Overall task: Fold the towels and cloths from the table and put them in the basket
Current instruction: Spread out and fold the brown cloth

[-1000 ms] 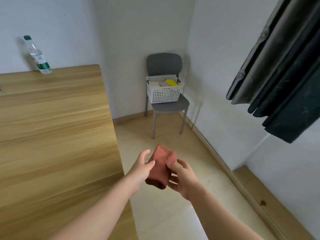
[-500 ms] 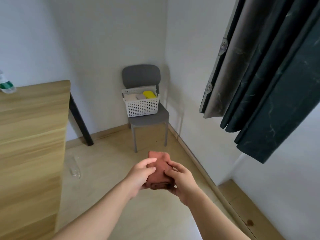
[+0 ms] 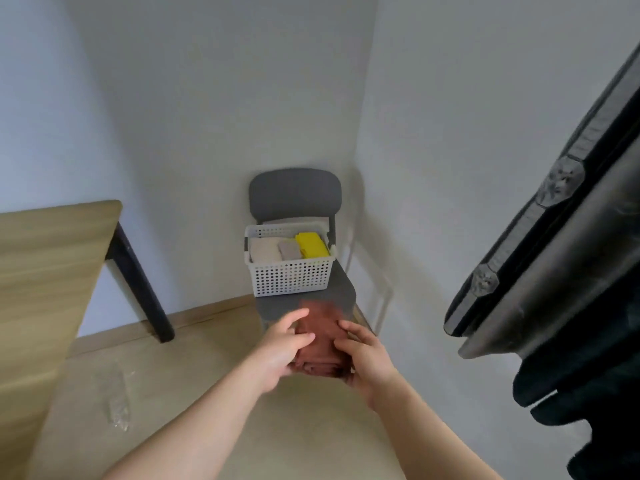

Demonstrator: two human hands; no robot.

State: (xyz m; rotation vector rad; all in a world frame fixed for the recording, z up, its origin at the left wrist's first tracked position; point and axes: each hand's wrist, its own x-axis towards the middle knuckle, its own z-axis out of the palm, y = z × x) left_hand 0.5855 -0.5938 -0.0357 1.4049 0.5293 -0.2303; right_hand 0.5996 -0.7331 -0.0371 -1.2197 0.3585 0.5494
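Observation:
A folded rust-red cloth (image 3: 320,332) is held in the air between both hands, just in front of the chair. My left hand (image 3: 282,351) grips its left side and my right hand (image 3: 363,358) grips its right side, fingers curled over the top. Beyond it a white perforated basket (image 3: 292,278) stands on a grey chair (image 3: 296,195) in the room's corner. Inside the basket lie a cream folded towel (image 3: 263,251), a grey-beige cloth (image 3: 289,249) and a yellow cloth (image 3: 311,244).
The wooden table (image 3: 41,271) with a black leg (image 3: 138,282) is at the left. A crumpled clear plastic wrapper (image 3: 116,396) lies on the floor. Dark curtains (image 3: 571,271) hang at the right. White walls meet behind the chair.
The view has turned away from the table and come closer to the chair and basket. Both hands still hold the red cloth, now close to the chair's front edge.

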